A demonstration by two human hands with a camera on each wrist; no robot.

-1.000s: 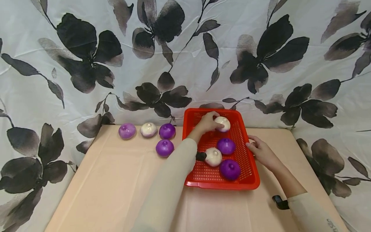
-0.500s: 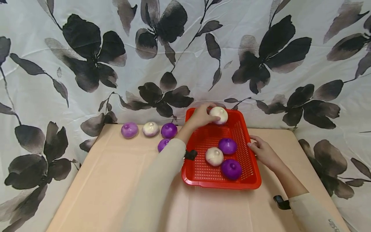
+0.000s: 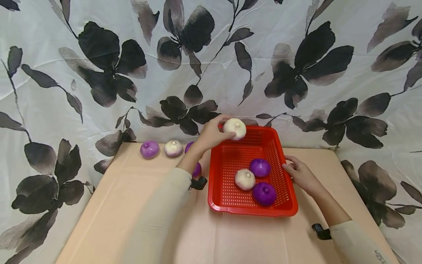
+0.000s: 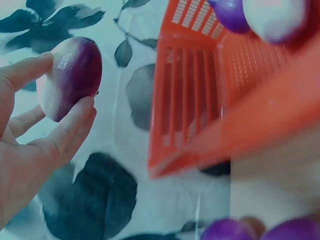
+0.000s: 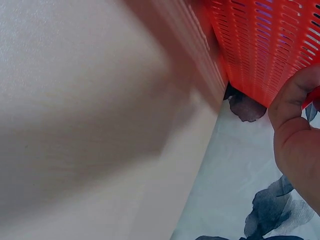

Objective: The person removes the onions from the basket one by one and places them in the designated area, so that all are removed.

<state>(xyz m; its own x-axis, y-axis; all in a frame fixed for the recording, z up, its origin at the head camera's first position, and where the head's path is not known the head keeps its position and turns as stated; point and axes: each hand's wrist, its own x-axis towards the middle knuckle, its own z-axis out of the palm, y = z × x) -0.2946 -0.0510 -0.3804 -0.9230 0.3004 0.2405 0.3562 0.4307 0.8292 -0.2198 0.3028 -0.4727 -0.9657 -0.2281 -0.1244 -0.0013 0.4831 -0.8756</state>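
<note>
My left hand [image 3: 212,135] pinches a white onion [image 3: 234,129] with a purple underside between thumb and fingers, up at the far left corner of the red basket [image 3: 254,211]. In the left wrist view the onion [image 4: 70,80] is seen side-on, held at the fingertips. Inside the basket lie a white onion [image 3: 245,179] and two purple onions [image 3: 260,167], grouped toward the near right. My right hand [image 3: 300,175] grips the basket's right rim, thumb on top. The right wrist view shows that hand [image 5: 300,130] at the basket's slotted wall [image 5: 255,55].
Left of the basket on the peach-coloured table [image 3: 138,209] sit a light purple onion [image 3: 150,149] and a white one [image 3: 173,148]. Two darker purple onions [image 3: 197,169] are partly covered by my left forearm. A flowered cloth [image 3: 237,66] hangs behind the table.
My left hand has lifted the white onion and carried it left, from the basket's far part to its far left corner. The right hand keeps its grip on the rim.
</note>
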